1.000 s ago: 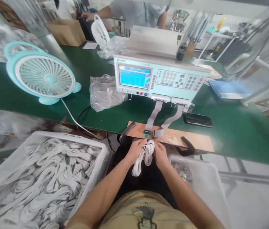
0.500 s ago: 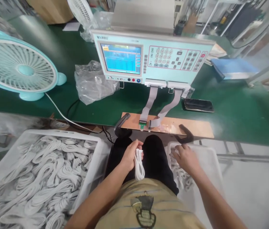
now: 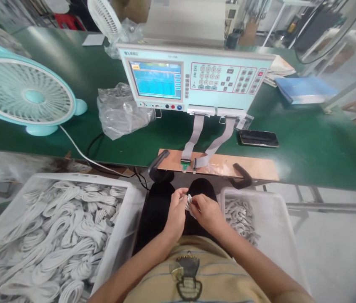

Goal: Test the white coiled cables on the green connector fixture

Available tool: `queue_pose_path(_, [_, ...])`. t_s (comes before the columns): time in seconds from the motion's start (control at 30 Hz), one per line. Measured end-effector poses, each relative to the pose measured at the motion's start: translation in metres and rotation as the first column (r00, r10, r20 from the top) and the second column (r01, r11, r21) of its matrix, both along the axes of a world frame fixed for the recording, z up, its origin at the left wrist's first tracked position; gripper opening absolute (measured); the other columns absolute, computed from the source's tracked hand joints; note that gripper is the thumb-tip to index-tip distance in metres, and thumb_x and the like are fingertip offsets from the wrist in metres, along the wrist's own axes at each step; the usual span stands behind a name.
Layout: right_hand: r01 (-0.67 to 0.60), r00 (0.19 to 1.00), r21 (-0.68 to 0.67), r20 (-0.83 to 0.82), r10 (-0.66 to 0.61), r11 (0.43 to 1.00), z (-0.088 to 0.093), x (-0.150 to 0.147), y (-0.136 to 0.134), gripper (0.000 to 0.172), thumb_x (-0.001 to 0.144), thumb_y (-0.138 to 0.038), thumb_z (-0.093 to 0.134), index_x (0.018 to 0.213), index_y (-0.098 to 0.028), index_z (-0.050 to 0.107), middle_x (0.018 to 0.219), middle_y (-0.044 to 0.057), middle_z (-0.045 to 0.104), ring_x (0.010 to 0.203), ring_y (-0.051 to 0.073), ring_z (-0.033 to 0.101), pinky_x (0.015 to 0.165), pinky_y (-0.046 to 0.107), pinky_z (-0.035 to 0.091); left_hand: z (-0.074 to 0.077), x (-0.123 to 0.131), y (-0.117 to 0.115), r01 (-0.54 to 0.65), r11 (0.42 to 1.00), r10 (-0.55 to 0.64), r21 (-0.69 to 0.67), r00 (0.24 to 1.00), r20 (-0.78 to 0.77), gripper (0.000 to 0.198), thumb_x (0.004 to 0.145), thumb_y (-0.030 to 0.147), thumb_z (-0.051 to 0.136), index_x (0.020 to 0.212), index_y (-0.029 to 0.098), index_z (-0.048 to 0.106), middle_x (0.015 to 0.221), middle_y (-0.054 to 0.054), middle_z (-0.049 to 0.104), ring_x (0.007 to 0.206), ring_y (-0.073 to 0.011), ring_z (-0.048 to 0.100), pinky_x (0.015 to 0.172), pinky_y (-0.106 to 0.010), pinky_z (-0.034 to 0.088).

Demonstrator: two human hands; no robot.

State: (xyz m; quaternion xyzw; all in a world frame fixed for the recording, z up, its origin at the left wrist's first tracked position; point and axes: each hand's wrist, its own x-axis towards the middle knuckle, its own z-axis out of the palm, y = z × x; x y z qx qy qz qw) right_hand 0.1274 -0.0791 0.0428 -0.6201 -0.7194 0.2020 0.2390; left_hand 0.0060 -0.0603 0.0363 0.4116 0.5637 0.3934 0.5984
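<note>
Over my lap, my left hand [image 3: 177, 209] is closed around a small coiled white cable [image 3: 190, 200], mostly hidden by the fingers. My right hand [image 3: 206, 211] meets it from the other side, its thumb and fingertips pinched on the same white bundle. Whether the right fingers also hold a separate small piece is hidden. To the left stands a white bin [image 3: 126, 206] heaped with coiled white cables [image 3: 67, 235]. A smaller white bin [image 3: 279, 223] on the right holds a pile of short whitish pieces [image 3: 241, 216].
On the green table [image 3: 307, 151] stands a tester with a lit screen [image 3: 156, 80]. Two ribbon cables [image 3: 193, 139] run from it to a clamped copper-coloured board [image 3: 222, 164]. A fan [image 3: 34, 97], a plastic bag [image 3: 121, 113], a phone [image 3: 258, 138] and a blue folder [image 3: 304, 89] lie around it.
My right hand has left the smaller bin and moved left to the coiled cable. My left hand still holds the cable, now turned and more covered by fingers.
</note>
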Motion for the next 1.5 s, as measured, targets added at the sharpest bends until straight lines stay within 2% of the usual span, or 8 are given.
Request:
queue_pose_path(0.1, [0.019,0.996,-0.009,-0.085,-0.019,1.0,-0.001,-0.002,0.007,0.008,0.08,-0.019,0.047,0.077,-0.018,0.055,0.068,0.002,0.054,0.062,0.014,0.05,0.058,0.024,0.037,-0.001,-0.002,-0.006,0.024,0.994,-0.016,0.102,0.997,-0.075,0.025,0.081,0.029,0.046,0.104,0.023,0.055,0.096,-0.004,0.051,0.091,-0.015,0.051,0.083,-0.027,0.042])
queue_pose_path(0.2, [0.034,0.974,0.008,-0.225,-0.031,0.999,-0.003,0.001,0.014,0.015,0.082,-0.019,0.043,0.074,-0.019,0.055,0.066,0.001,0.052,0.062,0.014,0.049,0.059,0.025,0.038,-0.003,-0.005,-0.003,0.004,0.999,-0.007,0.037,0.995,0.098,0.026,0.081,0.034,0.048,0.102,0.021,0.056,0.092,-0.004,0.056,0.084,-0.0147,0.055,0.076,-0.027,0.045])
queue_pose_path(0.4, [0.024,0.895,0.001,-0.445,-0.021,1.0,-0.014,0.012,0.032,0.02,0.086,-0.028,0.045,0.083,-0.02,0.063,0.073,0.004,0.06,0.071,0.017,0.054,0.067,0.028,0.042,-0.003,-0.011,0.034,0.145,0.989,-0.149,0.039,0.978,0.144,0.027,0.07,0.03,0.064,0.093,0.016,0.062,0.076,-0.001,0.059,0.064,-0.0099,0.054,0.062,-0.021,0.045])
queue_pose_path(0.53, [0.167,0.738,-0.131,-0.64,-0.212,0.977,-0.024,0.007,0.051,0.021,0.08,-0.035,0.054,0.083,-0.018,0.066,0.075,0.003,0.064,0.069,0.018,0.057,0.065,0.028,0.044,0.001,-0.011,0.053,0.161,0.982,-0.17,0.098,0.981,0.093,0.017,0.073,0.032,0.06,0.077,0.015,0.06,0.064,0.002,0.055,0.057,-0.0087,0.052,0.054,-0.019,0.045])
queue_pose_path(0.8, [0.12,0.469,-0.366,-0.798,-0.378,0.923,-0.016,0.002,0.067,0.025,0.075,-0.04,0.059,0.068,-0.016,0.064,0.057,-0.002,0.055,0.052,0.011,0.048,0.05,0.023,0.036,-0.005,-0.016,0.064,0.263,0.964,-0.261,0.027,0.932,0.251,0.023,0.073,0.028,0.061,0.092,0.016,0.059,0.066,0.002,0.056,0.052,-0.008,0.051,0.051,-0.021,0.046])
queue_pose_path(1.1, [0.069,0.173,-0.527,-0.83,-0.531,0.847,-0.008,-0.004,0.069,0.026,0.065,-0.039,0.069,0.074,-0.014,0.069,0.056,0.001,0.061,0.047,0.011,0.051,0.047,0.022,0.037,0.005,-0.032,0.068,0.43,0.889,-0.234,-0.157,0.721,0.652,0.024,0.065,0.018,0.064,0.088,0.012,0.063,0.065,-0.003,0.059,0.056,-0.0106,0.055,0.057,-0.025,0.05])
queue_pose_path(1.3, [0.032,0.029,-0.592,-0.805,-0.593,0.805,-0.003,-0.007,0.075,0.025,0.06,-0.038,0.074,0.068,-0.015,0.069,0.051,0.0,0.061,0.044,0.01,0.048,0.045,0.023,0.036,0.001,-0.026,0.07,0.277,0.96,-0.26,-0.029,0.929,0.264,0.024,0.072,0.033,0.061,0.084,0.013,0.062,0.059,0.0,0.056,0.049,-0.0099,0.052,0.049,-0.023,0.046])
queue_pose_path(1.5, [0.026,0.124,-0.554,-0.824,-0.553,0.832,-0.009,-0.002,0.076,0.022,0.061,-0.036,0.073,0.07,-0.016,0.071,0.06,0.003,0.065,0.053,0.012,0.052,0.053,0.024,0.038,-0.006,-0.017,0.078,0.282,0.911,-0.247,0.3,0.957,-0.15,0.028,0.079,0.035,0.05,0.06,0.015,0.053,0.062,0.001,0.05,0.06,-0.0104,0.046,0.057,-0.021,0.039])
